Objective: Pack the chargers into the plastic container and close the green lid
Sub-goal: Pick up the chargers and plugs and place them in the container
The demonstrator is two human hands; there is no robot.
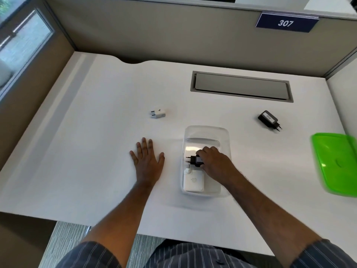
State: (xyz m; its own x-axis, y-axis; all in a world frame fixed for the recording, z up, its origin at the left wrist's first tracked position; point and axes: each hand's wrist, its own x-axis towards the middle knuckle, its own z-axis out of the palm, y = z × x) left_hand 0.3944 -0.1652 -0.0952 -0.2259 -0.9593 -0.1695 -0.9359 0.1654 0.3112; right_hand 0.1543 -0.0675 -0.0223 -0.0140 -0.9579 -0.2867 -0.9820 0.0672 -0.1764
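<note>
A clear plastic container stands on the white desk in front of me. Inside it, at the near end, lies a white square charger. My right hand reaches into the container and grips a black charger, its pins pointing left. My left hand lies flat on the desk left of the container, fingers spread, holding nothing. A small white charger sits on the desk farther back to the left. Another black charger lies back right. The green lid rests at the right edge.
A grey cable hatch is set into the white desk behind the container. Beige partition walls enclose the desk at the back and sides, with a blue sign reading 307.
</note>
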